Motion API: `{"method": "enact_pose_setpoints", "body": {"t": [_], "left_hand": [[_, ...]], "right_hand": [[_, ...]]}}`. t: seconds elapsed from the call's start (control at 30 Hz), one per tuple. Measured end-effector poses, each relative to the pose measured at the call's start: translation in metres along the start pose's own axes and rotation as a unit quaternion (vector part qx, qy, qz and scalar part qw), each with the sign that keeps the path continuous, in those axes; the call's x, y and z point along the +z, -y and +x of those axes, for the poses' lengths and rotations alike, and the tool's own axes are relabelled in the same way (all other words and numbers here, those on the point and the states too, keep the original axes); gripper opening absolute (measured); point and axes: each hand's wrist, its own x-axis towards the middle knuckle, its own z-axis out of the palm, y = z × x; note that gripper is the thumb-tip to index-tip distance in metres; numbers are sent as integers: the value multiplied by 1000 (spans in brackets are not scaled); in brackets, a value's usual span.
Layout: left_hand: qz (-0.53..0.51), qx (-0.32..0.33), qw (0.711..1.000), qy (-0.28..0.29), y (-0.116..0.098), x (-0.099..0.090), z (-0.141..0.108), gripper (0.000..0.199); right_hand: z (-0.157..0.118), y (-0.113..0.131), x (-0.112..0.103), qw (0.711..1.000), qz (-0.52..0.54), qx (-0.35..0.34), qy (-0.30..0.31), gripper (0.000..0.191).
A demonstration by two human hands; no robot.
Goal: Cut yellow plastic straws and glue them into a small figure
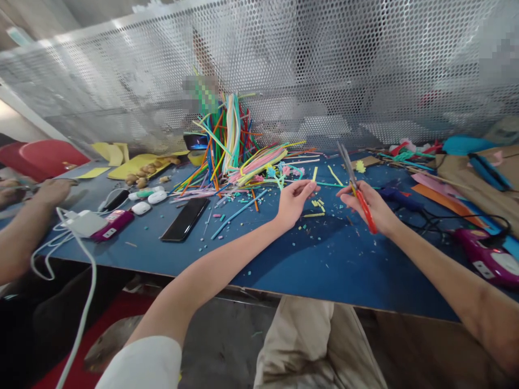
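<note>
— Perforated metal screening (324,65) stands behind your blue tabletop (348,278). What have you got in your fingers?

— Your left hand (295,201) seems to pinch a short yellow stem (315,173) upright, above a few cut yellow pieces (318,205) on the table. Your right hand (372,204) grips the scissors (367,213), blades pointing away from you; whether they're parted, I can't tell.

— Which step does that look like, and what's called for next?

— Snipping stems into bits, I'd judge. Another cut would need you to bring blades and stem together; they're apart.

— Any room to move?

— Mostly toward you: between your arms, the surface carries only scraps up to the near edge. Ahead, a heap of fuzzy stems (233,135) crowds the back. Leftward lie a phone (185,220) and, farther out, a co-worker's hand (54,192); rightward, a purple power block (480,254).
</note>
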Motion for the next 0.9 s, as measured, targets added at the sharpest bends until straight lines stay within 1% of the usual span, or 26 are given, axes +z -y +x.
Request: {"method": "enact_pose_setpoints", "body": {"t": [0.13,0.2,0.33,0.4,0.5,0.57,0.7,0.83,0.9], "left_hand": [[8,4,1000,7,2,-1,1,33],[11,6,1000,13,4,-1,1,33],[2,-2,1000,30,2,0,1,33],[-6,-15,999,43,-2,0,0,33],[-24,-43,996,75,-8,1,-1,33],[-30,-62,993,97,-10,0,-1,32],[-27,-98,988,116,-11,-3,1,31],[-29,-146,976,157,-13,-7,5,30],[-33,-165,972,166,-15,-8,7,29]], "right_hand": [[2,-4,-1,995,-93,35,19,41],[3,-5,-1,992,-108,51,44,42],[2,1,-4,984,-61,80,145,43],[0,8,-6,981,-15,83,174,42],[-2,17,-9,977,38,91,187,40],[-3,21,-11,975,33,94,197,40],[-4,24,-13,970,2,106,217,43],[-3,25,-15,969,6,108,221,46],[-3,26,-15,969,15,106,222,47]]}}
